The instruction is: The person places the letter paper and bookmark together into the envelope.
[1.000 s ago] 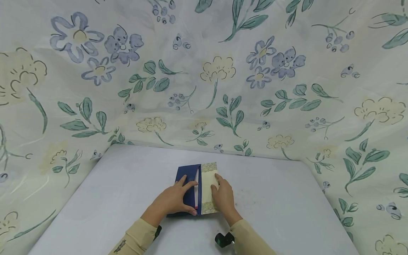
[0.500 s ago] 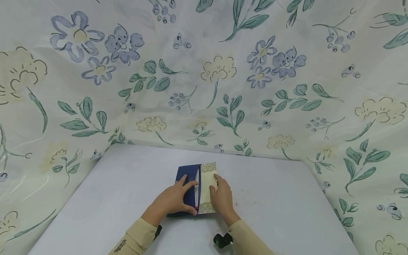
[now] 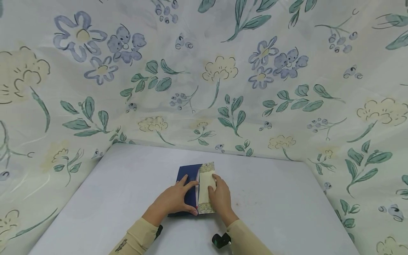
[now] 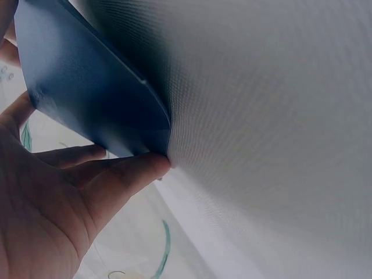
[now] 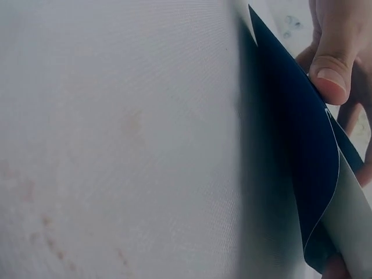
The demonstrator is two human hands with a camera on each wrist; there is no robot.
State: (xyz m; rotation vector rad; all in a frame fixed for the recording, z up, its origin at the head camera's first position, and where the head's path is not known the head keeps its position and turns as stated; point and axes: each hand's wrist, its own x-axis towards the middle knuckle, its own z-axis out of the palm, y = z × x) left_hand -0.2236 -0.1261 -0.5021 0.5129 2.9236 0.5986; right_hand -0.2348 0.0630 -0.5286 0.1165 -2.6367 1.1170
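Note:
A dark blue envelope lies in the middle of the table. Its flap, cream inside with patterned bands at both ends, stands partly raised on the right. A white sliver with a small pink spot shows in the opening. With fingers spread, my left hand rests on the blue body, its thumb at the near corner by the fold. My right hand pinches the flap's outer edge, thumb on the cream face. The right wrist view shows the flap's blue outer side curving up off the table.
The white table stretches to both sides and carries a few faint brownish marks right of the envelope. Floral-printed sheeting encloses its back and sides. A black device sits by the right wrist.
My right hand has shifted slightly left, bringing the flap a little further toward the blue body and narrowing the opening. The left hand stays in the same place on the envelope.

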